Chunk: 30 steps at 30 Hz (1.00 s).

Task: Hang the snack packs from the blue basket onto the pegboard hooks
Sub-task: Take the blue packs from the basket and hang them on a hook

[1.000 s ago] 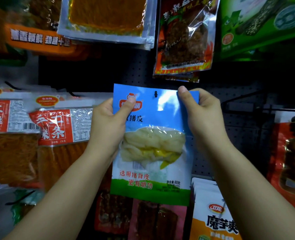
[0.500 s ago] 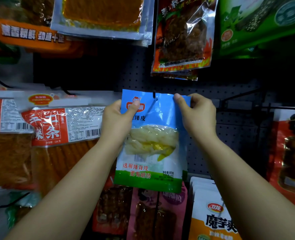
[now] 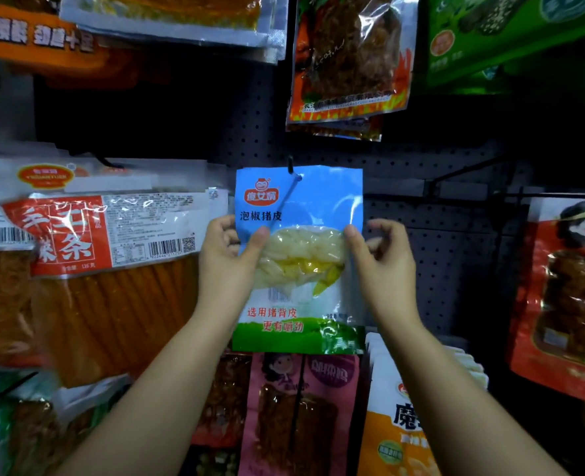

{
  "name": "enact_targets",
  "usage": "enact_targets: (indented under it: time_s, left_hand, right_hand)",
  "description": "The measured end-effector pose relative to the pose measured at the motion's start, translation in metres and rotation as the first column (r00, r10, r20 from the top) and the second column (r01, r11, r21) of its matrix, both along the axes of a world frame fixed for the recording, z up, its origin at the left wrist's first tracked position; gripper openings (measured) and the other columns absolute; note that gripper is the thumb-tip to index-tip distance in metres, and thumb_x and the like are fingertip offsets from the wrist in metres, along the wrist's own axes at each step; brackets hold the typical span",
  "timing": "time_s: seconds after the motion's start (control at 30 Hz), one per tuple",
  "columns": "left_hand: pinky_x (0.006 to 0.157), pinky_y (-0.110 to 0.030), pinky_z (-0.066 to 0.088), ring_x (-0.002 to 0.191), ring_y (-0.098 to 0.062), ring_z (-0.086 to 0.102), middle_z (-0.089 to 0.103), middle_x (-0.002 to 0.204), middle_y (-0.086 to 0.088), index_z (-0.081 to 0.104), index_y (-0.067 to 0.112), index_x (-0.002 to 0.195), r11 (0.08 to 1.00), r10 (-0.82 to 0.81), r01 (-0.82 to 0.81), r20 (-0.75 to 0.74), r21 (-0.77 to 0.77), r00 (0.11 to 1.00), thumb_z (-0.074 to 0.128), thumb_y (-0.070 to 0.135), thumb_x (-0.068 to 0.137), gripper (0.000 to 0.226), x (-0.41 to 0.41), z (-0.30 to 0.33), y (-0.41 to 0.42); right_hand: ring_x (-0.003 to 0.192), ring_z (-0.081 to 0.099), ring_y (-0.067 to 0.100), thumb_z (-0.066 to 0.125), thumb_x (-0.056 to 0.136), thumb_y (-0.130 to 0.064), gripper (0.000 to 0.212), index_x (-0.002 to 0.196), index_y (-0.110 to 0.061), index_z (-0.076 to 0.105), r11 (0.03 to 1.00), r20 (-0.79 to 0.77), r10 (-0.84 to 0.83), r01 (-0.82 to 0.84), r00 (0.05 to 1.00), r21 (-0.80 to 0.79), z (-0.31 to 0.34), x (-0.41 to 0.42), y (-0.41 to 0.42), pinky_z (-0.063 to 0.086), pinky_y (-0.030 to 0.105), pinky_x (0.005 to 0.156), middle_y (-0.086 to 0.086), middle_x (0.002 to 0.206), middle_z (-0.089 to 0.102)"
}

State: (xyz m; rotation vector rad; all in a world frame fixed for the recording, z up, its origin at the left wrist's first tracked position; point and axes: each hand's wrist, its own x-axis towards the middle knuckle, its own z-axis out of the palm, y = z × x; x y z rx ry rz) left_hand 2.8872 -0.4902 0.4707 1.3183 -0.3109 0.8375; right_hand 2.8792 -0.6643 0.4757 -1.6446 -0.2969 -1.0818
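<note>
Bare pegboard (image 3: 449, 255) opens right of the blue pack (image 3: 299, 201); orange strip packs (image 3: 112, 304) crowd its left, flame-printed packs (image 3: 349, 63) hang above, pink pack (image 3: 301, 407) below.

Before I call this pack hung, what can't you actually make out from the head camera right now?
- Blue basket: outside the head view.
- Hook behind the blue pack: only its tip shows through the hole; how far the pack sits on it is hidden.
- Left hand and right hand fingers behind the pack: grip there unseen.
- Small print: too blurred.
</note>
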Motion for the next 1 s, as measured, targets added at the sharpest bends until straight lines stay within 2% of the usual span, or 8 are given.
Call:
enact_targets:
  time_s: [0.2,0.27,0.37,0.53,0.67,0.77,0.87,1.0]
  left_hand:
    - [0.062,-0.016,0.053,0.074,-0.001,0.068,0.067,0.092,0.003,0.052,0.025,0.101,0.997,-0.058,0.055,-0.061,-0.052,0.996,0.069,0.014,0.082,0.028,-0.007,-0.053,-0.002]
    - [0.061,-0.017,0.053,0.076,-0.007,0.069,0.070,0.089,0.002,0.055,0.022,0.098,0.998,-0.055,0.052,-0.097,-0.035,0.994,0.069,0.012,0.083,0.023,-0.007,-0.063,-0.003]
    - [0.067,-0.023,0.055,0.078,-0.013,0.069,0.071,0.086,0.002,0.058,0.022,0.088,1.000,-0.029,0.028,-0.139,-0.007,0.990,0.068,0.012,0.084,0.015,-0.003,-0.063,-0.003]
    - [0.078,-0.030,0.055,0.087,-0.016,0.068,0.071,0.095,-0.005,0.059,0.020,0.090,1.000,-0.003,0.005,-0.225,0.009,0.974,0.065,0.017,0.087,0.007,0.000,-0.075,-0.002]
    - [0.060,-0.014,0.049,0.062,0.003,0.063,0.070,0.079,0.006,0.061,0.020,0.089,0.998,-0.058,0.054,-0.319,-0.020,0.946,0.065,0.022,0.087,0.005,-0.018,-0.107,-0.002]
    - [0.049,-0.012,0.046,0.049,0.003,0.055,0.064,0.058,0.011,0.062,0.019,0.083,0.995,-0.090,0.094,-0.391,-0.009,0.916,0.063,0.021,0.088,0.006,-0.051,-0.132,-0.003]
    - [0.045,-0.012,0.045,0.047,0.002,0.053,0.061,0.053,0.012,0.064,0.021,0.075,0.984,-0.126,0.166,-0.424,0.059,0.897,0.062,0.022,0.085,0.011,-0.097,-0.153,-0.009]
    - [0.044,-0.015,0.044,0.046,-0.002,0.053,0.059,0.050,0.007,0.066,0.028,0.063,0.949,-0.225,0.304,-0.492,0.086,0.841,0.077,0.028,0.067,0.012,-0.149,-0.184,-0.049]
  right_hand:
    - [0.063,0.053,0.005,0.066,0.086,-0.034,0.016,0.084,-0.025,0.053,0.993,-0.160,0.097,-0.085,0.982,0.082,-0.068,-0.016,-0.002,0.041,0.018,0.057,-0.001,0.071,0.055]
    - [0.052,0.040,0.000,0.064,0.088,-0.030,0.024,0.070,-0.024,0.049,0.997,-0.160,0.071,-0.063,0.985,0.055,-0.075,-0.016,0.000,0.031,0.014,0.048,-0.006,0.059,0.043]
    - [0.052,0.027,0.006,0.062,0.090,-0.027,0.040,0.060,-0.020,0.037,0.999,-0.199,0.045,-0.040,0.979,0.031,-0.074,-0.011,0.002,0.023,0.023,0.049,-0.006,0.057,0.027]
    - [0.056,0.027,0.013,0.064,0.090,-0.026,0.034,0.069,-0.007,0.045,0.993,-0.241,0.109,-0.095,0.964,0.070,-0.081,-0.007,0.003,0.023,0.029,0.055,0.002,0.059,0.028]
    - [0.049,0.029,0.007,0.065,0.089,-0.024,0.025,0.072,-0.015,0.049,0.973,-0.296,0.214,-0.175,0.931,0.152,-0.099,-0.024,-0.003,0.026,0.026,0.052,-0.007,0.051,0.031]
    - [0.049,0.033,0.010,0.064,0.089,-0.025,0.017,0.081,-0.012,0.055,0.950,-0.348,0.301,-0.249,0.888,0.186,-0.120,-0.051,-0.015,0.030,0.023,0.051,0.003,0.053,0.037]
    - [0.052,0.044,0.017,0.060,0.091,-0.025,0.014,0.081,-0.015,0.058,0.942,-0.402,0.335,-0.296,0.852,0.157,-0.148,-0.088,-0.035,0.037,0.030,0.054,0.021,0.065,0.048]
    - [0.050,0.046,0.013,0.060,0.090,-0.020,0.014,0.078,-0.016,0.057,0.939,-0.439,0.342,-0.283,0.831,0.196,-0.197,-0.144,-0.076,0.036,0.024,0.053,0.018,0.061,0.050]
